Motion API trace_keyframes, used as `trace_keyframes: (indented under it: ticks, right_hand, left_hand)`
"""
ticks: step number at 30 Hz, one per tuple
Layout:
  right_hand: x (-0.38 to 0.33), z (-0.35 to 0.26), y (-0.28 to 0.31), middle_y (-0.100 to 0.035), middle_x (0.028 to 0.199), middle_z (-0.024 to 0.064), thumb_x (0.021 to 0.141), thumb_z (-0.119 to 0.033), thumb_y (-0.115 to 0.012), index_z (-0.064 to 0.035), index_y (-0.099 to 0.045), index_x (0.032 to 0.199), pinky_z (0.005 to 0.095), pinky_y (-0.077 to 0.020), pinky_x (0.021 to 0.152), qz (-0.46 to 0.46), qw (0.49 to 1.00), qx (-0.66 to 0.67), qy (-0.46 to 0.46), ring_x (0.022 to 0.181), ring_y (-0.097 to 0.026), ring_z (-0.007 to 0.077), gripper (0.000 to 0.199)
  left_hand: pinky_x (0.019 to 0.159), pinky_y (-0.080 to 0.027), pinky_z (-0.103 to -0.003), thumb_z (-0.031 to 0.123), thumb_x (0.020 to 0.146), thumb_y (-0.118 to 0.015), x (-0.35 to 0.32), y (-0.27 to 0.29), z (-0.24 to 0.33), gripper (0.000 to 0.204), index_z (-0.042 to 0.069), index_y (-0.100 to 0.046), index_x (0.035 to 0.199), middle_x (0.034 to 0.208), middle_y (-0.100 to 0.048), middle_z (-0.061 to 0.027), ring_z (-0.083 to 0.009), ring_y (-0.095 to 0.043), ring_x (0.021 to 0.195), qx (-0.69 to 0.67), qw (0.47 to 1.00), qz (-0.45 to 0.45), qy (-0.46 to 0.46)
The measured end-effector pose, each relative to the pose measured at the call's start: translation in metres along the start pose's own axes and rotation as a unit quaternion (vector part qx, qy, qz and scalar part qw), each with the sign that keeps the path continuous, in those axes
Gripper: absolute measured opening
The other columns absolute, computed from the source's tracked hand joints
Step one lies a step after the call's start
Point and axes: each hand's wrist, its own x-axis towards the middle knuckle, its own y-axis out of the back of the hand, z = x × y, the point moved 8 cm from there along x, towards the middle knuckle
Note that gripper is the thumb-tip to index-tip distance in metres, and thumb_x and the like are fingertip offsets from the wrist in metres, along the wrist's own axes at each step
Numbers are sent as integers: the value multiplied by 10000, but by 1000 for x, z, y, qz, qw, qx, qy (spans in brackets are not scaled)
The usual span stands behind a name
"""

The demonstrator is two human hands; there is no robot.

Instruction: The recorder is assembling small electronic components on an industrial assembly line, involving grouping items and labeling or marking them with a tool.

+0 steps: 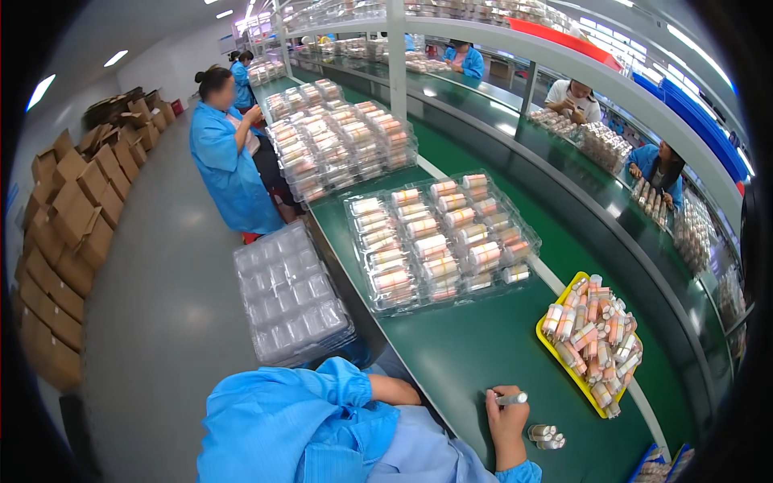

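At the near edge of the green bench, my right hand is closed round a small silver-white cylinder, which lies across the fingers. Just right of that hand, several similar cylinders are grouped together on the bench. My left forearm comes out of a blue sleeve and passes out of sight at the bench edge, so the left hand is hidden. Ahead of my right hand and to its right is a yellow tray, heaped with loose cylinders in pink, white and silver.
Clear plastic trays filled with cylinders sit farther up the green bench. Stacked clear trays stand left of it. A co-worker in blue stands beyond. Cardboard boxes line the left wall; a metal post rises behind.
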Motion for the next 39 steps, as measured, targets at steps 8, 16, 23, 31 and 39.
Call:
trace_keyframes:
  ticks: [8, 16, 23, 31, 39]
  right_hand:
    - [-4, 11, -1, -640, 735, 120, 853, -118, -774, -29, -653, 805, 364, -481, 553, 32, 999, -16, 9, 575, -601, 263, 157]
    - [-8, 11, 6, -637, 715, 144, 841, -83, -743, -33, -633, 786, 393, -490, 542, 41, 998, -43, -10, 564, -617, 304, 132]
    - [-5, -2, 4, -646, 729, 122, 799, -63, -761, -60, -635, 765, 401, -504, 551, 16, 998, -26, 53, 604, -649, 322, 131]
    - [1, -6, 6, -638, 737, 99, 778, -71, -779, -70, -625, 754, 402, -503, 560, 0, 998, -12, 65, 622, -642, 311, 156]
    - [5, -10, 6, -639, 745, 97, 779, -61, -779, -65, -625, 783, 398, -503, 566, -15, 996, -17, 84, 629, -639, 312, 155]
  left_hand:
    - [868, -529, -421, 199, 1049, -470, -31, 171, 146, 274, 24, -657, 1146, 1030, -719, -150, -311, -687, 970, -97, 991, 86, -31]
    - [979, -478, -388, 168, 1074, -466, 80, 236, 126, 263, 5, -600, 1232, 1252, -620, -148, -313, -605, 1144, -231, 833, 484, -136]
    - [1199, -247, -524, 298, 1005, -589, 180, 261, 150, 522, 113, -453, 1474, 1578, -313, -245, -438, -295, 1470, 44, 827, 549, -109]
    - [1218, -136, -626, 405, 956, -643, 187, 250, 163, 712, 203, -377, 1585, 1622, -318, -171, -412, -230, 1521, 172, 828, 524, -97]
    - [1190, -192, -636, 242, 918, -677, 176, 247, 167, 527, 94, -559, 1411, 1510, -453, -160, -397, -372, 1416, 131, 788, 572, -187]
